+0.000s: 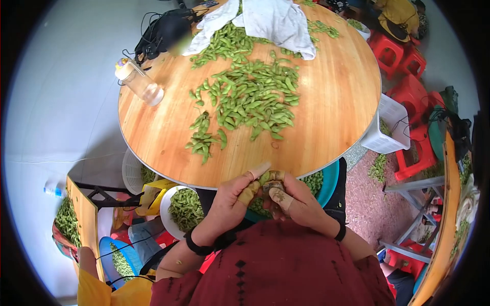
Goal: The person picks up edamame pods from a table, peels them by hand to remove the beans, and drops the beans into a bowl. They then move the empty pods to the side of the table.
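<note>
My left hand (234, 198) and my right hand (301, 201) meet just in front of the table's near edge. Between their fingertips is a green edamame pod (264, 177), mostly covered by the fingers. Both hands are closed, with tan and brownish coverings on several fingers. Under them sits a teal basin (333, 187) with shelled green beans (313, 182) inside, partly hidden by my hands and body. Loose edamame pods (255, 99) lie spread over the round wooden table (342, 102) ahead of me.
White cloths (278, 25) cover part of the pod heap. A clear bottle (140, 84) and a black bag (166, 33) stand at the table's left. A white bowl of pods (166, 206) is at lower left, red stools (408, 97) and a white crate (390, 125) at right. People sit nearby.
</note>
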Available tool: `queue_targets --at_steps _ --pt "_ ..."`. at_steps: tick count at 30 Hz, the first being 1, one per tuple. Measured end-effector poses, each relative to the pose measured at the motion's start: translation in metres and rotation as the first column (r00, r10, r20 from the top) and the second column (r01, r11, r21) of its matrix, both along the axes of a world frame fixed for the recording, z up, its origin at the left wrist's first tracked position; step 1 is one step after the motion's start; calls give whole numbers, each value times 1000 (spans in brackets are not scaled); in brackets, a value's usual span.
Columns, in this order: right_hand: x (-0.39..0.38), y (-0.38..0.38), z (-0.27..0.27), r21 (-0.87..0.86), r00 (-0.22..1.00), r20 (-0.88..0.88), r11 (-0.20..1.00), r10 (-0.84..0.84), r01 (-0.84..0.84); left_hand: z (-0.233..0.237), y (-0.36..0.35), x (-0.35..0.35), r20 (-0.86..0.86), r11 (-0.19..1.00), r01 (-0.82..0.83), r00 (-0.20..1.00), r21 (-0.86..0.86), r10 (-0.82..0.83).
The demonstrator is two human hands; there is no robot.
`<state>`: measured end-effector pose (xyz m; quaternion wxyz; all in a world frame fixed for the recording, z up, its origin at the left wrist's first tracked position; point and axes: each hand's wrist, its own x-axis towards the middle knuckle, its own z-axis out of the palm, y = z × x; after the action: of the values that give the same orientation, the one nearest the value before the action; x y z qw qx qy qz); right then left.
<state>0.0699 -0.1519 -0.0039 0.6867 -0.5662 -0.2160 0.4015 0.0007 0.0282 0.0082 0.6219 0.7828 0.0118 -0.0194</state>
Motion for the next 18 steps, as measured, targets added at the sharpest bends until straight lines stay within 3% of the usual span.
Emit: queue_targets --at_steps 6,12,14,15,17,18 --pt "-2 -6 -5 73 990 -116 994 -76 84 -8 -13 4 12 996 -34 999 -84 35" --pt "0 -9 -7 69 991 -109 994 -81 89 -11 -19 5 103 999 -45 994 19 43" --pt "-1 -11 -8 97 990 -124 992 -66 79 -9 -22 1 367 877 -126 928 463 -61" --pt "-1 -12 -8 97 990 -126 992 -65 78 -11 -22 -2 365 877 -126 929 464 -60" --pt "-1 -15 -8 147 984 -178 988 -11 37 -16 -23 -4 239 983 -46 971 180 1" --pt "0 -16 -9 147 984 -179 988 -12 39 -18 -21 -5 238 983 -44 971 180 0"
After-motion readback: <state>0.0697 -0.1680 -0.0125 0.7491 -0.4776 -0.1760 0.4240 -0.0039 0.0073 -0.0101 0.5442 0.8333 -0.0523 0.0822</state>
